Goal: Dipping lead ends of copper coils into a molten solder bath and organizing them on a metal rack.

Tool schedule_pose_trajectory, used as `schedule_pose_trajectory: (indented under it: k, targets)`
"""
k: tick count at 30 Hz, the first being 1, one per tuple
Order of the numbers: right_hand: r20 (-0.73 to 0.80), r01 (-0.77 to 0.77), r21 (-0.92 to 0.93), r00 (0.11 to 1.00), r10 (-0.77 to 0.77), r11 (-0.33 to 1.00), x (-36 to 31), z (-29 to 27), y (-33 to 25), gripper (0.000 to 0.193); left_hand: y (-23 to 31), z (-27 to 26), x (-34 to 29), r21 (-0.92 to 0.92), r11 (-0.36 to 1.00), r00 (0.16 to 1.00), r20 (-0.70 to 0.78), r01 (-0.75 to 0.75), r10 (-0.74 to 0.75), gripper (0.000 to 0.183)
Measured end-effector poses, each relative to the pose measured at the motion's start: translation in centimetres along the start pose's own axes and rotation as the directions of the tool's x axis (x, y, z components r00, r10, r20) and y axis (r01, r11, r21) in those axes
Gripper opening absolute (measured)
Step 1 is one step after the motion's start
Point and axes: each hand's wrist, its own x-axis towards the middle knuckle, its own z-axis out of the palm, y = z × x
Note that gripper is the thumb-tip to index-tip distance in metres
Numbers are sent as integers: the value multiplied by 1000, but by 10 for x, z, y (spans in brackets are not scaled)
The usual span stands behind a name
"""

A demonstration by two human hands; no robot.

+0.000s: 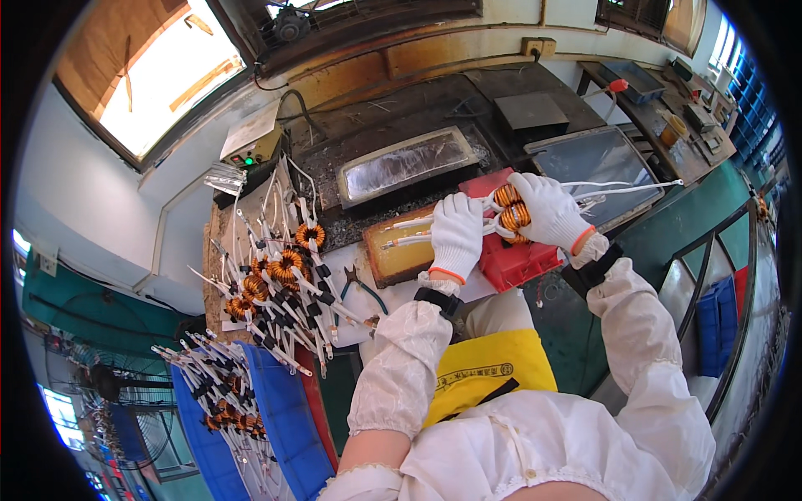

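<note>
A copper-wound toroid coil [511, 210], apparently one of a pair, is between my gloved hands above a red plastic bin [511, 267]. My right hand [547, 215] wraps round the coil from the right. My left hand [457, 234] is closed on its white-sleeved leads [407, 240], whose ends stick out to the left over a tan rectangular tray [386, 280] with a yellowish inside. Other white leads [626, 190] stretch out to the right past my right hand. The fingertips of both hands are partly hidden.
Behind the tray stands a rectangular pot [409, 192] with a shiny silvery surface. Coils with leads [286, 267] are heaped at left, beside pliers [363, 288]. A blue bin [288, 426] holds more. A control box [251, 138] glows green; a shallow grey tray [597, 159] lies at right.
</note>
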Motion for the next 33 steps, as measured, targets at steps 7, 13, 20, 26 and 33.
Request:
schedule_pose_trajectory:
  k: [7, 13, 20, 26, 33]
  targets:
    - [-2, -6, -17, 1000, 6, 1000, 0, 1, -1, 59, -2, 1, 2, -45, 999, 998, 56, -3, 6, 14]
    - [25, -24, -17, 999, 25, 1000, 4, 1, -4, 59, -4, 7, -3, -74, 997, 998, 54, 36, -32, 18]
    - [31, -7, -54, 999, 9, 999, 6, -1, -6, 60, -5, 8, -5, -103, 993, 997, 66, 49, -42, 18]
    - [39, 1, -69, 999, 2, 998, 10, -4, -12, 59, -7, 10, -8, -125, 990, 994, 91, 69, -58, 20]
    - [70, 3, -88, 998, 4, 996, 12, -2, -13, 61, -7, 13, -12, -140, 988, 998, -19, 60, -63, 15]
